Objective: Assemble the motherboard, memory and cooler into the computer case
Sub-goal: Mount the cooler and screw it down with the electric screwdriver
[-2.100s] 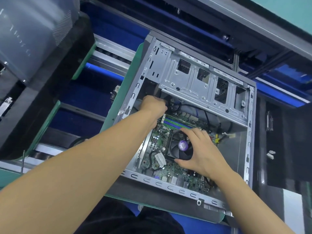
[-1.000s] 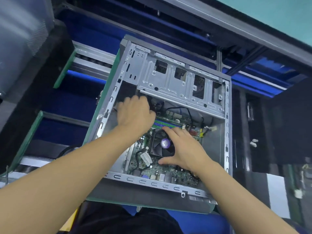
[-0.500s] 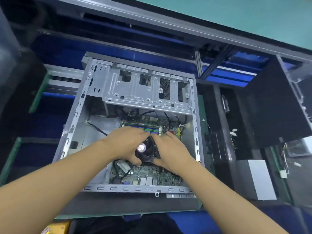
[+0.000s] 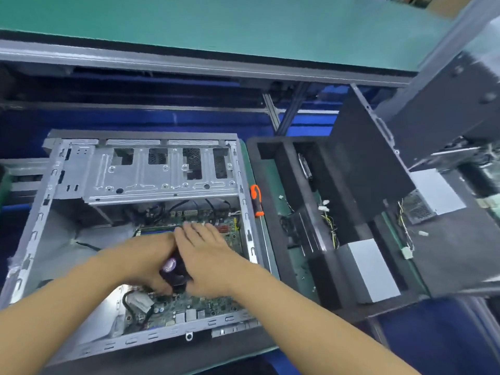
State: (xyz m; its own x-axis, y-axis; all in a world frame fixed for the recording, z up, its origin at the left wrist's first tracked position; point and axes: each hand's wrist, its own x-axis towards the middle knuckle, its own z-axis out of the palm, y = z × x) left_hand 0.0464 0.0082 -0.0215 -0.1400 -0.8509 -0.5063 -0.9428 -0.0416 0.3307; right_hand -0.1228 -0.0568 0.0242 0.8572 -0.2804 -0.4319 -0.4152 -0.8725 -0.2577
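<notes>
The computer case (image 4: 40, 220) lies open side up across the left and centre of the frame. The motherboard (image 4: 189, 307) already sits in its lower right part. The memory (image 4: 157, 229) shows as a thin strip in its slot just above the hands, but blur hides whether it is fully seated.

The left hand (image 4: 146, 262) curls its fingers round the left and near side of the cooler (image 4: 173, 272). This is a black fan with a purple sticker, standing on the board in the middle of the case. The right hand (image 4: 208, 255) lies over the cooler's right side, its fingers stretched out straight and blurred, wrapped round nothing.

The step in hand looks like seating the cooler. The next move probably calls for even downward pressure, then fastening. The screwdriver (image 4: 256, 200) with the orange handle lies just beside the case's right wall, near the right hand. Further right, a black tray (image 4: 284, 163) holds cables and a silver box (image 4: 370, 269).
</notes>
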